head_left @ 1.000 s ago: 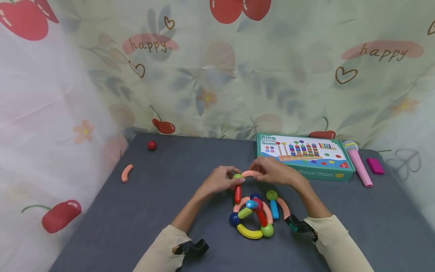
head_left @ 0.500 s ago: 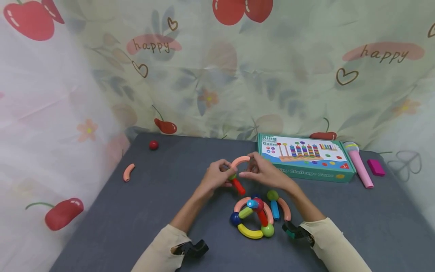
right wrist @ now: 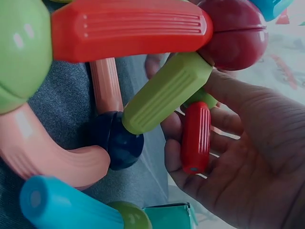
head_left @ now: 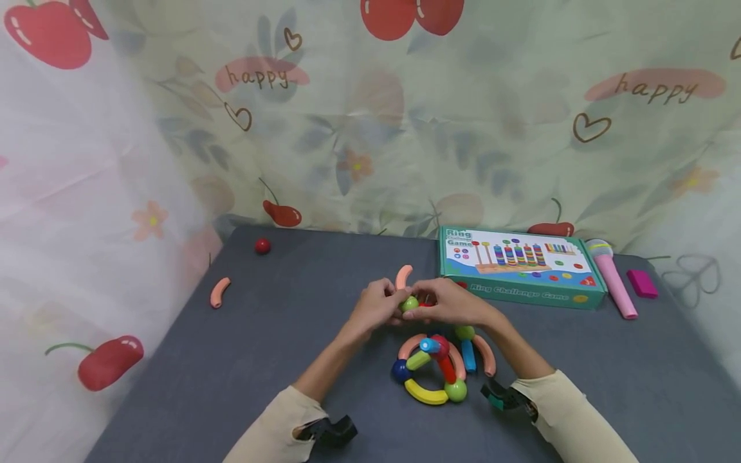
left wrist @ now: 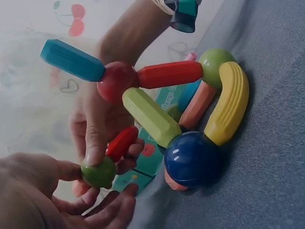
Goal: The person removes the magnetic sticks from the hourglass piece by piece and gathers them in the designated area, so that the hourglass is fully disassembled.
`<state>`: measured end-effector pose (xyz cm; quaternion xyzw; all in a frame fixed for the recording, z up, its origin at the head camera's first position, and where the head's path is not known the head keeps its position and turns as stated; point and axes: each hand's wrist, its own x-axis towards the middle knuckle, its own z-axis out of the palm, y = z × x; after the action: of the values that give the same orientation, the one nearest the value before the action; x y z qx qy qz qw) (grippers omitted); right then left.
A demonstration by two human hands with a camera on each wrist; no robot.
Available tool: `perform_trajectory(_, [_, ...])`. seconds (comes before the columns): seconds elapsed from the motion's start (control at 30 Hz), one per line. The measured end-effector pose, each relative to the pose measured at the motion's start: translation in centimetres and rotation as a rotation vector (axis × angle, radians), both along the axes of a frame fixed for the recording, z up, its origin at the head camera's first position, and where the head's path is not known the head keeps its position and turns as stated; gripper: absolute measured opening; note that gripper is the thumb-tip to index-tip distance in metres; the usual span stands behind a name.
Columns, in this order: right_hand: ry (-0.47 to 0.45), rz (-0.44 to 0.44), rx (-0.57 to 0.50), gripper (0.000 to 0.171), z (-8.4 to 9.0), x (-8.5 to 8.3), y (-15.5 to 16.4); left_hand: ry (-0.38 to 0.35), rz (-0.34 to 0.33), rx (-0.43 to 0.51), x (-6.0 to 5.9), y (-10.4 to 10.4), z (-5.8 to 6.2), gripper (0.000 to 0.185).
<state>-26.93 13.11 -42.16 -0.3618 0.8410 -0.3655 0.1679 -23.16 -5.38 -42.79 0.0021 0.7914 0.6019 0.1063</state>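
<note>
Both hands meet just behind the toy ring [head_left: 431, 370] on the grey table [head_left: 231, 360], the left hand [head_left: 376, 307] and right hand [head_left: 448, 305] pinching a green ball [head_left: 410, 303] stuck to a red stick [left wrist: 121, 143], which I think needs joining on next.

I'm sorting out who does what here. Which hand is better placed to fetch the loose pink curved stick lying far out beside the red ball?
Probably the left hand. The pink stick lies on its side of the table, while the right hand holds the red stick and would have to cross over.
</note>
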Motion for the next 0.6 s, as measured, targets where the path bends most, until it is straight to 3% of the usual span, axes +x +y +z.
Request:
perform_trajectory(0.4, [0.026, 0.079, 0.049, 0.027, 0.8, 0.3, -0.5, 0.015, 0.036, -0.075, 0.1, -1.4, -0.1, 0.036])
perform_trajectory(0.5, [0.013, 0.086, 0.054, 0.027, 1.0, 0.4, -0.1, 0.042, 0.068, -0.126, -0.1, -3.1, -0.1, 0.040])
perform_trajectory(0.6, [-0.009, 0.064, 0.044, 0.027, 1.0, 0.4, 0.6, 0.074, 0.112, -0.246, -0.3, -6.0, -0.4, 0.038])
